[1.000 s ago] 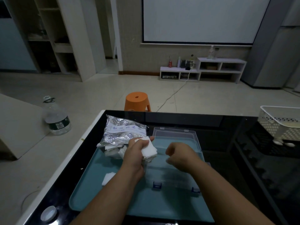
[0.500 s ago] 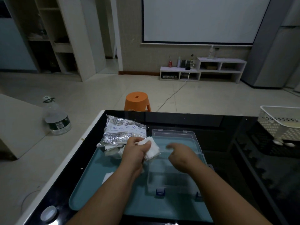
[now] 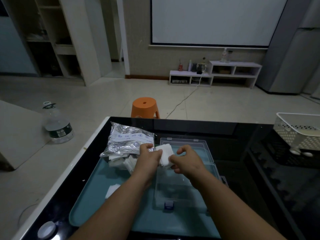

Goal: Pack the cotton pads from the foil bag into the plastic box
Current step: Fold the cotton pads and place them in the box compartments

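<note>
A silver foil bag lies on the teal tray, its mouth toward me with white pads spilling out. The clear plastic box stands open on the tray, lid folded back, blue latch in front. My left hand and my right hand both pinch a stack of white cotton pads above the box's far end. One loose pad rests on the tray beside my left forearm.
The tray sits on a black glass table. A white perforated basket stands at the table's right edge, a round white cap at the near left corner. An orange stool and a water bottle are on the floor beyond.
My left hand carried the pad stack rightward from the bag toward the box. My right hand came in to meet it and now grips the stack too.
</note>
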Tool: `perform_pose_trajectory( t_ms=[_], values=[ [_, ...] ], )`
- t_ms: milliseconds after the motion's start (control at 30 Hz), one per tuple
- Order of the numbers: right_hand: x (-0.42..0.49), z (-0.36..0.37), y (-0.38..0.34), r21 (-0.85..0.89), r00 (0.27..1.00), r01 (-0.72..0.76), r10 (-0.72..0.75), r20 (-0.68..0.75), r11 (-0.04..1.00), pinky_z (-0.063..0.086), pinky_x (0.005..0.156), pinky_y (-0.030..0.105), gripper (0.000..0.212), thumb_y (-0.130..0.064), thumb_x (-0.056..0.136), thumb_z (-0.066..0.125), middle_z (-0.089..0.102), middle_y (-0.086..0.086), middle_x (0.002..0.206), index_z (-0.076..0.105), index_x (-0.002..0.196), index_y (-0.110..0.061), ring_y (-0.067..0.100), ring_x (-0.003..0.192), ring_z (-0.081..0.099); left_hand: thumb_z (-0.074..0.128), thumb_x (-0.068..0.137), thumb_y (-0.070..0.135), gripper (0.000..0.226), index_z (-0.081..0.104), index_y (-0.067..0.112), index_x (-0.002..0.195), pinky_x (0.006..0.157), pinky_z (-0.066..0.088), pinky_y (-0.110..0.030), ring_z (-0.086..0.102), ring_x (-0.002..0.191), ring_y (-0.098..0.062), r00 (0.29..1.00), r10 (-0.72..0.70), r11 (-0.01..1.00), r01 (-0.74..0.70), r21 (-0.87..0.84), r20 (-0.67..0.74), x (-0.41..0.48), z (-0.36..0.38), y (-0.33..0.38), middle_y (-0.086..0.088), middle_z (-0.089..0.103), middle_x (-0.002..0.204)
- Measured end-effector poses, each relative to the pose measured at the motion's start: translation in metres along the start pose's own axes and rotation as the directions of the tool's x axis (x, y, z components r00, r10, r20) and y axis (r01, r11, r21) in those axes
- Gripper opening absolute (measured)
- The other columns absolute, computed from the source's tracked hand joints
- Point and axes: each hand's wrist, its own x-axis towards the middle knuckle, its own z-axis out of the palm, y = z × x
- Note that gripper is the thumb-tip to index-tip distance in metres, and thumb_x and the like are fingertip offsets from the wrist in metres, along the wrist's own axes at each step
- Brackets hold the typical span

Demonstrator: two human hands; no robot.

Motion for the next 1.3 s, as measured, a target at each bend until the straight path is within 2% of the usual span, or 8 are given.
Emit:
perform_pose_trajectory(
  t_ms=[133,300,533,700,933,1033,1133,1300],
  values=[
    [0.001,0.001,0.004,-0.142,1.000,0.025,-0.027,-0.008,0.990,0.055,0.076,0.038,0.019,-0.013,0.085,0.062,0.062,0.009,0.094,0.047,0.094,-0.019,0.026,0.089,0.065,0.067,0.077,0.018,0.020,0.054,0.025,0.089,0.073,0.054,-0.039,0.063,0.072,-0.023,0.992,0.088,0.976,-0.067,0.206,-0.092,0.000,-0.004,-0.003,-0.008,0.069,0.086],
    [0.003,0.006,0.009,-0.313,0.998,0.049,-0.058,-0.021,0.948,0.053,0.079,0.043,0.005,-0.023,0.090,0.054,0.065,0.006,0.089,0.051,0.087,-0.021,0.027,0.090,0.064,0.072,0.081,0.027,0.014,0.059,0.022,0.077,0.071,0.053,-0.033,0.064,0.076,-0.016,0.965,0.248,0.869,-0.183,0.459,-0.085,0.000,-0.005,-0.008,0.004,0.067,0.079],
    [0.003,0.009,0.016,-0.406,0.998,0.056,-0.052,0.019,0.912,0.057,0.084,0.043,0.011,-0.028,0.095,0.057,0.061,0.001,0.093,0.047,0.090,-0.025,0.021,0.088,0.063,0.064,0.087,0.028,0.009,0.064,0.021,0.091,0.070,0.047,-0.029,0.062,0.082,-0.018,0.958,0.283,0.742,-0.190,0.643,-0.044,0.000,-0.004,-0.012,0.001,0.069,0.090],
    [0.002,0.009,0.016,-0.448,0.998,0.063,-0.053,0.034,0.892,0.055,0.085,0.043,0.011,-0.027,0.094,0.057,0.062,0.002,0.092,0.047,0.090,-0.025,0.022,0.089,0.062,0.055,0.087,0.018,0.035,0.056,0.029,0.120,0.075,0.047,-0.029,0.063,0.094,-0.023,0.957,0.289,0.675,-0.219,0.705,0.021,-0.003,-0.003,-0.014,-0.005,0.068,0.106],
    [0.000,0.012,0.022,-0.597,0.996,0.070,-0.087,0.000,0.799,0.053,0.080,0.035,0.010,-0.036,0.093,0.059,0.060,-0.004,0.091,0.056,0.093,-0.026,0.016,0.087,0.060,0.057,0.090,0.017,0.013,0.067,0.025,0.093,0.075,0.047,-0.030,0.059,0.093,-0.019,0.940,0.322,0.507,-0.271,0.818,0.112,-0.004,-0.002,-0.016,-0.001,0.058,0.107],
    [-0.003,0.014,0.023,-0.670,0.991,0.106,-0.133,0.011,0.735,0.052,0.078,0.035,0.012,-0.037,0.095,0.056,0.064,-0.001,0.097,0.056,0.101,-0.027,0.017,0.087,0.060,0.059,0.086,0.017,0.026,0.070,0.025,0.109,0.084,0.049,-0.032,0.059,0.102,-0.020,0.960,0.236,0.520,-0.255,0.815,0.150,-0.005,-0.003,-0.015,-0.001,0.054,0.119],
    [-0.002,0.013,0.020,-0.630,0.992,0.106,-0.121,0.020,0.769,0.056,0.079,0.038,0.015,-0.033,0.092,0.057,0.067,0.001,0.101,0.056,0.107,-0.032,0.018,0.085,0.062,0.063,0.080,0.014,0.041,0.067,0.025,0.119,0.083,0.046,-0.027,0.058,0.107,-0.020,0.966,0.185,0.543,-0.252,0.801,0.178,-0.003,-0.008,-0.012,-0.002,0.054,0.125],
    [0.001,0.009,0.020,-0.593,0.997,0.081,-0.064,0.051,0.801,0.051,0.078,0.026,0.041,-0.027,0.086,0.063,0.069,0.001,0.118,0.063,0.126,-0.032,0.014,0.092,0.065,0.063,0.080,0.015,0.040,0.067,0.023,0.119,0.085,0.049,-0.027,0.062,0.104,-0.019,0.972,0.129,0.528,-0.234,0.816,0.196,-0.003,-0.009,-0.009,-0.004,0.061,0.124]
  ],
)
